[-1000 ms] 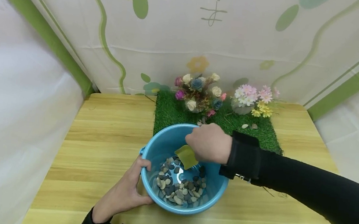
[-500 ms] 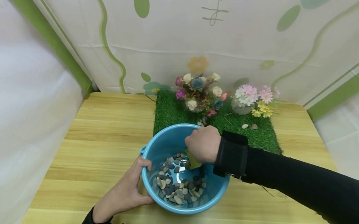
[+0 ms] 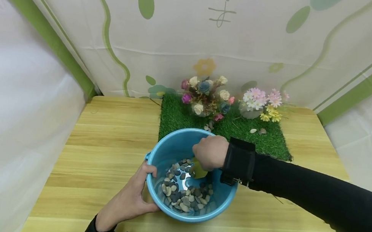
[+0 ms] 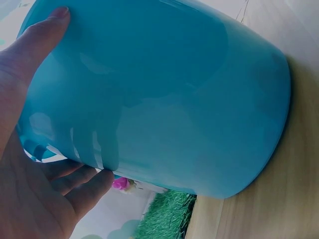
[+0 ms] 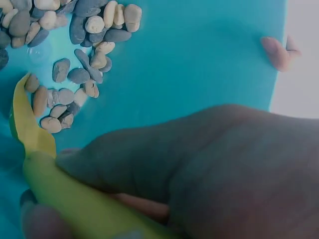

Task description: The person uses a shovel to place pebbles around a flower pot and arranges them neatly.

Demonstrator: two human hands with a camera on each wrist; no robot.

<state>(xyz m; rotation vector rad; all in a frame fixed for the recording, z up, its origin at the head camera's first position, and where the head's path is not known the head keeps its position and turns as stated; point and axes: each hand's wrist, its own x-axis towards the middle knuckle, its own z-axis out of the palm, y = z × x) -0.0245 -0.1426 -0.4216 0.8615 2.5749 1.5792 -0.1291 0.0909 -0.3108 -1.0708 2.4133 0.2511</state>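
A blue bucket (image 3: 176, 139) stands on the wooden table with grey and cream pebbles (image 3: 185, 198) over its floor. My left hand (image 3: 134, 190) grips the bucket's left side, a finger hooked over the rim and the thumb along the outer wall, as the left wrist view also shows. Inside the bucket's mouth, my right hand (image 3: 211, 152) holds a yellow toy shovel (image 5: 75, 196) by its handle. In the right wrist view the shovel's blade (image 5: 25, 117) points down at the bucket floor, its edge right beside several pebbles (image 5: 55, 109).
Behind the bucket lies a green turf mat (image 3: 175, 118). On it stand a bunch of mixed roses (image 3: 205, 95) and a pot of pink and yellow flowers (image 3: 260, 101). A few loose pebbles (image 3: 258, 131) lie on the mat. A printed cloth hangs behind the table (image 3: 111, 134).
My right hand has brought the shovel lower and slightly left into the bucket, so the blade is now down among the pebbles. The left hand and the bucket stay where they were.
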